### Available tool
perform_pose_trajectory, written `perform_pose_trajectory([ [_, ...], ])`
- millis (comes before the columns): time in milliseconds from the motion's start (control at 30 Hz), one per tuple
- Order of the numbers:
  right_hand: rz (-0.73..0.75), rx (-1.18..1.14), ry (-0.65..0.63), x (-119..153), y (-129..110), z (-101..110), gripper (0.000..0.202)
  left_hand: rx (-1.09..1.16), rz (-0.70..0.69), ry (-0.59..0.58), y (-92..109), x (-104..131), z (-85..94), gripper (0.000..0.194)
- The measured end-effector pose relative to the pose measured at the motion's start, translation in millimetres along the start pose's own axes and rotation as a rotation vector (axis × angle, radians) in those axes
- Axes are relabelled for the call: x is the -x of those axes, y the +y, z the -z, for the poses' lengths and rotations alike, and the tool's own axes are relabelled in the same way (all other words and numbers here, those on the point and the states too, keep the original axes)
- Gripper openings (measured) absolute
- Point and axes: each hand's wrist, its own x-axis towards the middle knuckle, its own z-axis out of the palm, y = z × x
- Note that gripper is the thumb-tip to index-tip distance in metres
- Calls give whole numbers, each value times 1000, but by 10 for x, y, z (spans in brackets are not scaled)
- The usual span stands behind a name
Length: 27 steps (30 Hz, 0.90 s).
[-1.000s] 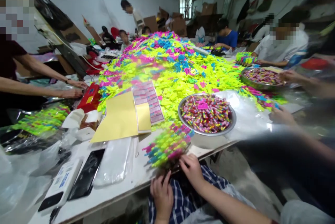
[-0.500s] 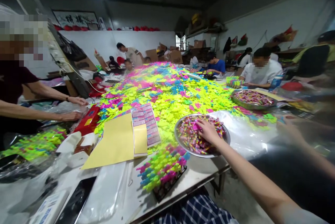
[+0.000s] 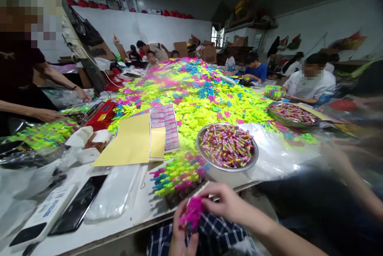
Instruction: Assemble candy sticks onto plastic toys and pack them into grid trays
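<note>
Above my lap my left hand point(image 3: 179, 228) is closed round several bright pink plastic pieces point(image 3: 192, 212). My right hand point(image 3: 224, 203) meets them from the right, its fingertips pinched at their upper edge; whatever is between those fingertips is too small to make out. Just beyond my hands, at the table edge, a dark rack point(image 3: 179, 198) holds upright rows of yellow-green, blue and pink plastic pieces point(image 3: 176, 174). A round metal bowl point(image 3: 200, 156) full of small wrapped candies point(image 3: 229, 144) stands behind my right hand.
A large heap of coloured plastic pieces point(image 3: 185, 100) covers the table's middle. Yellow card point(image 3: 125, 140), printed pink labels point(image 3: 170, 126), clear bags point(image 3: 110, 196) and a black phone point(image 3: 77, 206) lie to the left. Co-workers sit or stand around, one close on the left point(image 3: 20, 72).
My right hand has left the candy bowl and come back to my lap. My left hand has come into view with the pink pieces. The view has tilted down.
</note>
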Motion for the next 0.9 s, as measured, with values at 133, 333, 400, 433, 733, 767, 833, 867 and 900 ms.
perform_pose_trajectory([
  [133,104,129,-153,-175,33,202,25,90,164,22,271,32,-166,47],
  [333,-8,897,274,-899,861,1117,26,225,307,26,461,138,-70,72],
  [400,-13,920,239,-1005,1045,1216,21,266,304,28,539,169,-22,67],
  [433,-12,907,222,-1024,1095,1232,17,289,304,38,580,180,-2,64],
  [733,-67,40,371,-477,530,696,22,286,370,81,644,124,47,47],
  [767,-106,-116,283,-352,414,556,21,273,375,64,628,115,42,46],
  [833,-183,-361,109,-122,220,282,22,233,376,13,597,99,33,43],
  [867,-225,-434,42,-31,149,162,22,201,374,-14,585,93,30,41],
  [900,-266,-477,-11,40,100,62,23,160,372,-36,574,88,30,38],
])
